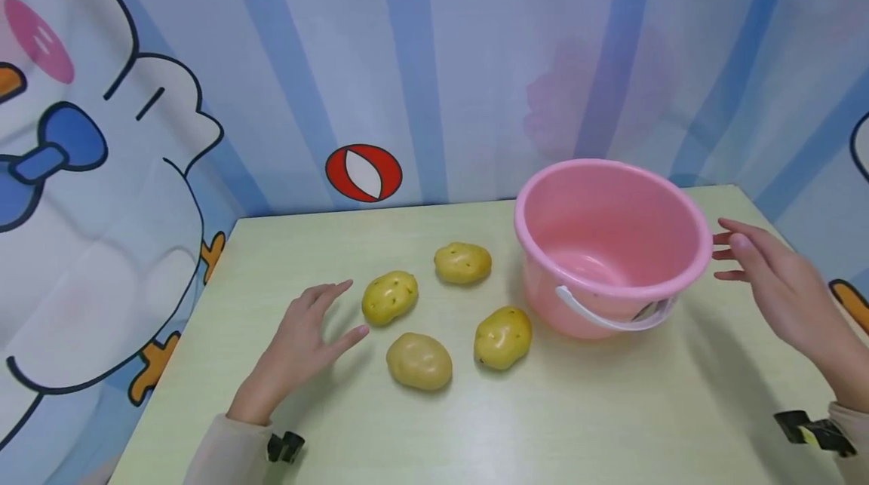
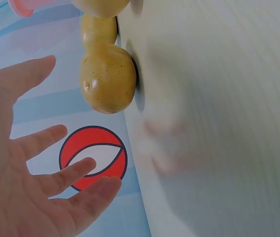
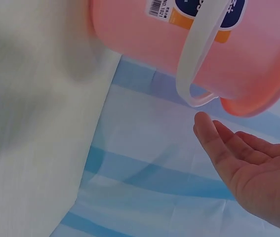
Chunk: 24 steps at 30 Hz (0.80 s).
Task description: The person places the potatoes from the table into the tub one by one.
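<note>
The left grip [image 1: 305,342] is hovering, spread, holding nothing. Just right of it, four potatoes [image 1: 390,298] are lying, probably spaced for fingers. Further right, a bucket [image 1: 543,293] is standing upright, seemingly keeping its inside reachable; the right grip [image 1: 787,285] is hovering beside it, loosely spread, holding nothing. Between grips, the near bench [image 1: 489,432] is leaving moving room, its back edge lying beyond.

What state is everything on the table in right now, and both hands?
Pink bucket: upright on the table, no contents visible.
Pale bucket handle: lowered on the near side.
Back potato: whole, lying loose.
Left potato: whole, lying loose.
Front potato: whole, lying loose.
Right potato: whole, lying loose.
Left hand: fingers spread, holding nothing.
Right hand: beside the bucket, holding nothing.
</note>
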Each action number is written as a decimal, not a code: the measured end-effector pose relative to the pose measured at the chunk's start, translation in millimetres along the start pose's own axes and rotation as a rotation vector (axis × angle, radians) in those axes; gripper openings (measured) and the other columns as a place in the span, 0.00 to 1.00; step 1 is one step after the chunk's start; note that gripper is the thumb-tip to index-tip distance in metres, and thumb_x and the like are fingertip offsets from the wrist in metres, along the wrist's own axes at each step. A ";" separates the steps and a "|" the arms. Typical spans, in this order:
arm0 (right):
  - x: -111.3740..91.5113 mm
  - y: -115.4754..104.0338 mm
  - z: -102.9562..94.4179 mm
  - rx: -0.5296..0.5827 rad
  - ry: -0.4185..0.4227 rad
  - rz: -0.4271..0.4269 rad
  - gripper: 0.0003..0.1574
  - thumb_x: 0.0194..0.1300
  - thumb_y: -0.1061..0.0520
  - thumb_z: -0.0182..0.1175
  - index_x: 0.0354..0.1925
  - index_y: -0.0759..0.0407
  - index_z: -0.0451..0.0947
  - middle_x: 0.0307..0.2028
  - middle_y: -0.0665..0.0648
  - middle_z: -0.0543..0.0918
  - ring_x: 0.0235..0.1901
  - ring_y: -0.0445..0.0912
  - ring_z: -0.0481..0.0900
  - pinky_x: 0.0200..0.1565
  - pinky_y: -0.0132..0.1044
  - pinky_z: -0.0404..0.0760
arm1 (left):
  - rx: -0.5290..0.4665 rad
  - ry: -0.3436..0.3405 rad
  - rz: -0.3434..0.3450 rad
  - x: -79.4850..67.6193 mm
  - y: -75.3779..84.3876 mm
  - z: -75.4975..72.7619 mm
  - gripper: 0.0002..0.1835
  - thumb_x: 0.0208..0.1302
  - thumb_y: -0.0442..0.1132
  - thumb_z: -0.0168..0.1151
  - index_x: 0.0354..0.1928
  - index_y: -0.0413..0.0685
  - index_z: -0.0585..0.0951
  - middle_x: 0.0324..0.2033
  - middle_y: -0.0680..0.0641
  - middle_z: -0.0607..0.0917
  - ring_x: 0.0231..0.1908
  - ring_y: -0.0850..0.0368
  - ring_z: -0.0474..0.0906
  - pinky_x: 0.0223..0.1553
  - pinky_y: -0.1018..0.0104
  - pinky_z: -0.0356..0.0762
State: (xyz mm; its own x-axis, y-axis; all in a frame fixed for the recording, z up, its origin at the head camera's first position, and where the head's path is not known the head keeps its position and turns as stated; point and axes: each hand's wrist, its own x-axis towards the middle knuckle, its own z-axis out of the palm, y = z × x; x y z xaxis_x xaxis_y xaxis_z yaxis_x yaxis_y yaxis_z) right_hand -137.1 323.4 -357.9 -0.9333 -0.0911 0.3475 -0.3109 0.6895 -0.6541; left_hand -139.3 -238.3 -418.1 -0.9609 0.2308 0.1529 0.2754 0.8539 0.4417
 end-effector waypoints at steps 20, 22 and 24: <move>16.7 -17.8 4.1 -0.006 0.031 0.070 0.32 0.81 0.50 0.42 0.72 0.70 0.59 0.52 0.69 0.75 0.38 0.22 0.69 0.35 0.13 0.69 | -0.018 -0.035 0.008 19.9 8.2 3.7 0.43 0.58 0.56 0.73 0.72 0.53 0.68 0.63 0.41 0.72 0.56 0.42 0.73 0.52 0.44 0.77; 18.8 -19.7 3.7 -0.019 0.029 0.085 0.33 0.81 0.49 0.42 0.72 0.70 0.60 0.52 0.68 0.75 0.36 0.23 0.69 0.35 0.13 0.69 | -0.015 -0.039 0.011 22.1 8.5 4.3 0.43 0.58 0.57 0.72 0.72 0.53 0.68 0.63 0.41 0.72 0.56 0.42 0.73 0.52 0.44 0.77; 20.5 -20.9 3.7 -0.025 0.029 0.096 0.33 0.81 0.49 0.42 0.72 0.70 0.60 0.52 0.69 0.75 0.34 0.23 0.70 0.34 0.14 0.69 | -0.018 -0.044 0.012 24.3 8.8 4.4 0.43 0.58 0.57 0.73 0.72 0.53 0.68 0.63 0.41 0.72 0.57 0.42 0.72 0.53 0.44 0.77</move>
State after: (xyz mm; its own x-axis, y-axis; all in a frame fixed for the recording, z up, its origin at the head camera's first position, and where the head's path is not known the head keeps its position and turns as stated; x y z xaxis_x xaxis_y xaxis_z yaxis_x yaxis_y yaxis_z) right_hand -150.5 304.5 -339.6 -0.9527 -0.0034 0.3038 -0.2158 0.7116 -0.6687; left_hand -160.4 -223.1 -414.4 -0.9577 0.2620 0.1193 0.2873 0.8423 0.4560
